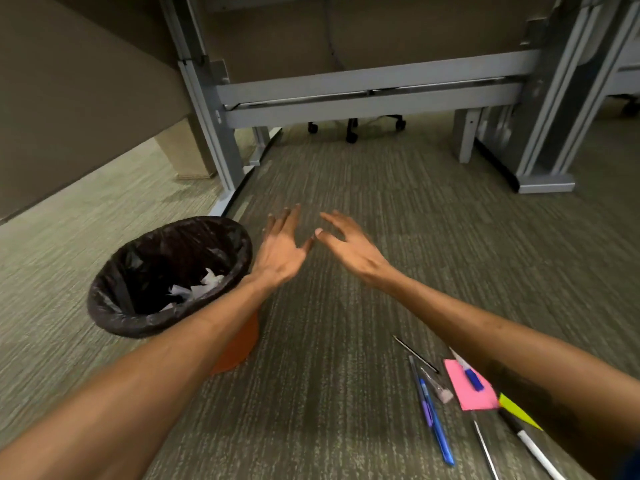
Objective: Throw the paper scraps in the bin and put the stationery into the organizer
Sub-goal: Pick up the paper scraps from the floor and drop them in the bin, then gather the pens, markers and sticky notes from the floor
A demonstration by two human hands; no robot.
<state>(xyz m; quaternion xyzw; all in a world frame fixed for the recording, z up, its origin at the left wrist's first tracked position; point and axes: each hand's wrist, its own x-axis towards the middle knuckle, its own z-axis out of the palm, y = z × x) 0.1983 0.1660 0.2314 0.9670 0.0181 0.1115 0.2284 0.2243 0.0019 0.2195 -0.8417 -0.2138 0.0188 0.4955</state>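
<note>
- Forearms fill the near view; beyond them the left hand (281, 252) and right hand (349, 247) hover over carpet, fingers spread, holding nothing.
- Paper scraps (204, 289) lie inside the bin (114, 296), beside the left wrist.
- Pens (434, 415) and pink notes (465, 393) lie scattered under the right forearm.
- Next, probably gather pens lengthwise together; no organizer shows here.

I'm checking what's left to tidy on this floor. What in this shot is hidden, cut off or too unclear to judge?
- Organizer: not seen anywhere in the head view.
- Bin: the left forearm covers its near right side; the dark liner hides how many paper scraps lie inside.
- White marker: cut off by the bottom edge.
- Yellow sticky note: partly under the right forearm.
- Orange object beside the bin: mostly behind the left forearm, unidentifiable.
</note>
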